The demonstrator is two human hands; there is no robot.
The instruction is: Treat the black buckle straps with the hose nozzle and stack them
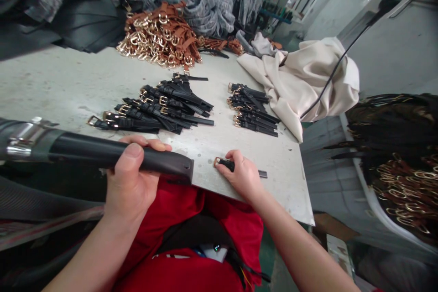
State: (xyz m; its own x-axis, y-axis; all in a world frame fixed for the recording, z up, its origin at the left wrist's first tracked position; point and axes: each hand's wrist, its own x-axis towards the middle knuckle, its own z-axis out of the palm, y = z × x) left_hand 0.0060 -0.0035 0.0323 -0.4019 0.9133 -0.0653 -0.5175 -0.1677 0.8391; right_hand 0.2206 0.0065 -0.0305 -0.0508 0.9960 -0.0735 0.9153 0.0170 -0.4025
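My left hand is wrapped round a black tubular nozzle, which is joined by a metal clamp to a hose at the left. The nozzle's flat tip points right, over the table's front edge. My right hand is closed on a short black buckle strap at the table's front. Its buckle shows by my thumb, and its other end sticks out past my hand; my fingers hide the middle. Just beyond my left hand lies a pile of black buckle straps. A smaller pile of black straps lies beyond my right hand.
Brown straps with gold buckles are heaped at the back of the white table. Beige cloth covers the back right corner, with a black cable above it. On the right, a bin holds more brown straps.
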